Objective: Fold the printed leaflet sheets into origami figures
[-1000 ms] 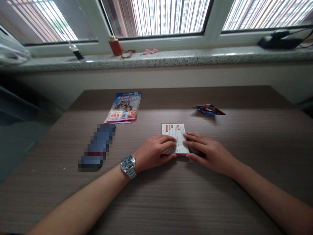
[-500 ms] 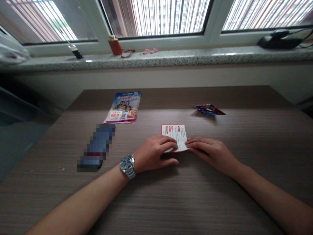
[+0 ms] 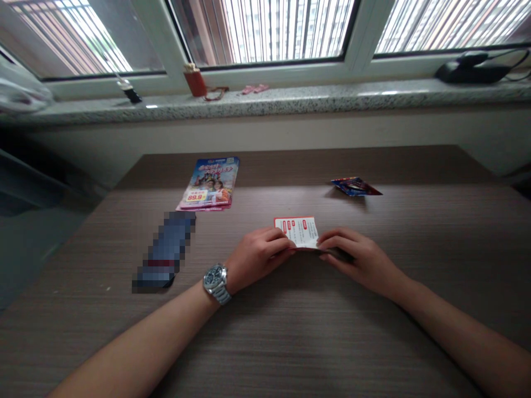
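Observation:
A small white leaflet (image 3: 305,232) with a red border and red-marked print lies at the middle of the table, its near edge curled up slightly. My left hand (image 3: 263,251), with a metal watch (image 3: 215,282) on the wrist, pinches the near left corner between thumb and fingers. On the other side, my right hand (image 3: 352,251) grips the near right corner, thumb below and fingertips on top. Behind it on the right, a folded glossy paper (image 3: 357,187) stands partly raised on the table.
A stack of colourful flyers (image 3: 211,185) lies at the back left of the table (image 3: 265,331). Nearer me is a dark blurred-out object (image 3: 168,251). On the stone windowsill (image 3: 315,102) stand a red case (image 3: 194,83) and a black device (image 3: 473,69).
My left thumb has moved up under the leaflet, closing onto its near edge. That edge has lifted and bent upward, so less of the printed face shows.

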Tool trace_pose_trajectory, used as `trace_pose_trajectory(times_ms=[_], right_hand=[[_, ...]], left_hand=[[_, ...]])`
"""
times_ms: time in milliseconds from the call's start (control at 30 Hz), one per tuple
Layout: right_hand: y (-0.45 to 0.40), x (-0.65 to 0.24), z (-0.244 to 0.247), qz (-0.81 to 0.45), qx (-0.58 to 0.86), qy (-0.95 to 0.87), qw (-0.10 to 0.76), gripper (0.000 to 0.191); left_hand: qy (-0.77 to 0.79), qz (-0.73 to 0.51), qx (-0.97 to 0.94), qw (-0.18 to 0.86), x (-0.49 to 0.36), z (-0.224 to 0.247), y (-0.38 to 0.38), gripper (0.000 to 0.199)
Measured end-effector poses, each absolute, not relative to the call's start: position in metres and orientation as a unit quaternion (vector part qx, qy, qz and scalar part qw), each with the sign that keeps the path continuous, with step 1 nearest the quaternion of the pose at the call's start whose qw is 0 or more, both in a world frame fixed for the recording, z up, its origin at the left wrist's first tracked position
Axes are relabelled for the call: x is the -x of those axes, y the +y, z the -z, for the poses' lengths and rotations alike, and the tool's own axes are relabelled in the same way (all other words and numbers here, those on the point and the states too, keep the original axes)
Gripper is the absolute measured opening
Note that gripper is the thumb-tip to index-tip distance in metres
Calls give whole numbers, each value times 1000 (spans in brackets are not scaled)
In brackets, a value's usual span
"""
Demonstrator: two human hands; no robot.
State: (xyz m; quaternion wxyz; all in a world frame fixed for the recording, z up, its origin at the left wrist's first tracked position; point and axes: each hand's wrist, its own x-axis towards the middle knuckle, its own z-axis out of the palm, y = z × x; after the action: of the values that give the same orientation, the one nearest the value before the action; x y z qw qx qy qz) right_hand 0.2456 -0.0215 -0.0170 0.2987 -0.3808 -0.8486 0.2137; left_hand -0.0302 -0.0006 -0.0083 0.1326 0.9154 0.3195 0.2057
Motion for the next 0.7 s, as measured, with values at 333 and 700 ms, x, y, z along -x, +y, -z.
trace_pose_trajectory(times_ms=[333, 700], right_hand=[[-20, -240, 19, -203, 434, -822, 310, 6], [-17, -243, 22, -214, 429, -826, 296, 5]], left_hand=[[358, -256, -884, 160, 27, 13, -4, 29], [368, -268, -865, 211, 27, 13, -2, 33]])
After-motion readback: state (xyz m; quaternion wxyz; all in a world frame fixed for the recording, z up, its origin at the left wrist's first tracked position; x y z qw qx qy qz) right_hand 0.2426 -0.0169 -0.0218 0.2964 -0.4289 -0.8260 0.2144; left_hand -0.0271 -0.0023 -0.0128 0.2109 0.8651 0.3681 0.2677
